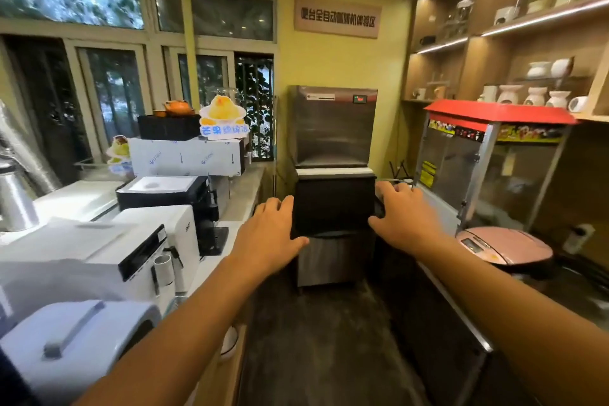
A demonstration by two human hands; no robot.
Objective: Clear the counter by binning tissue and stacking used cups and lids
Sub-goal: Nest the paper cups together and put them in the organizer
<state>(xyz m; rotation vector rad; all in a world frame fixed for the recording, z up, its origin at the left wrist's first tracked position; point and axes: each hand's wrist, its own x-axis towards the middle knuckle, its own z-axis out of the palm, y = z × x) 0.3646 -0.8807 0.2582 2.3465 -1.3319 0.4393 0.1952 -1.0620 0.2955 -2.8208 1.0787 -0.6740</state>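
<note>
Left hand: my left hand point(268, 234) hangs spread and empty, left of the ice machine point(333, 128).
Right hand: my right hand point(403, 216) hangs spread and empty, right of it.
Tissue, cups, lids: none visible; I expect them light and crushable, so I'd hold cups gently by the sides.

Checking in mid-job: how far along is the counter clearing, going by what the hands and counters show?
Nothing looks done: no tissue, used cups, lids or bin show in this view. Nothing is in hand either; the left hand and right hand are open and empty, stretched out toward the steel machine. The left counter carries only appliances, so all binning and stacking seems left.
</note>
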